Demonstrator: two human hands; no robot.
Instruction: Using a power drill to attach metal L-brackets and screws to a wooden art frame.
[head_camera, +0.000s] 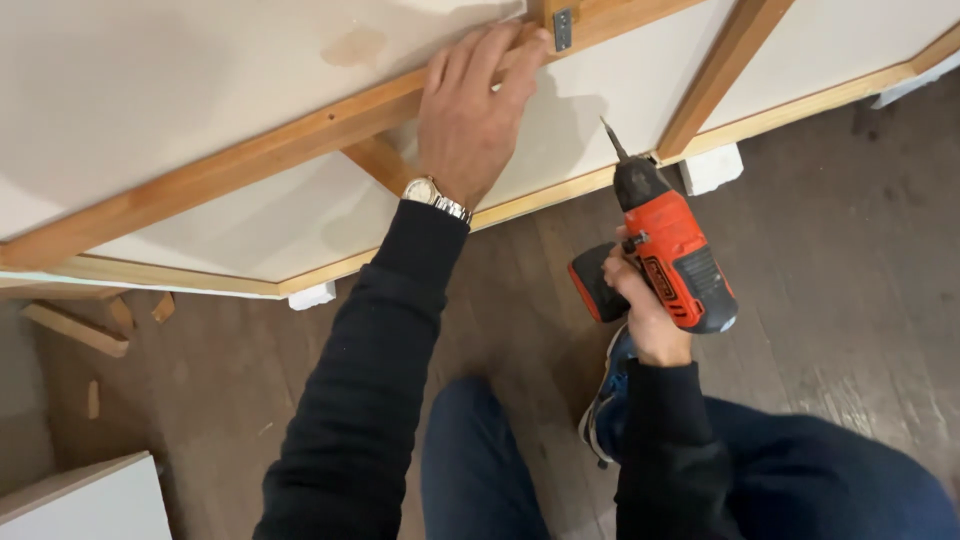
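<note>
Two hands are at work over a wooden frame (200, 175) with pale board panels, which lies across the upper part of the dark wood floor (850, 250) on small white blocks (712, 168). Your left hand (470, 115) lies flat and open on the long diagonal rail of the frame, fingers spread and pointing toward a small grey metal bracket (563, 29) screwed near the top edge of the view; it grasps nothing, only presses on the wood. A silver wristwatch (432, 195) sits at the cuff of your black sleeve. Your right hand (645, 305) is wrapped around the handle of a cordless drill (665, 250), held clear of the frame, just beside its lower rail. The drill has an orange-red body with a dark grey chuck and grip panels, a black battery base, and a thin dark bit (612, 138) that points up toward the panel without touching it. Several offcuts of wood (75, 328) lie on the floor near the left edge. Your knees, in dark blue trousers, and one blue shoe (610, 385) show along the bottom edge.
</note>
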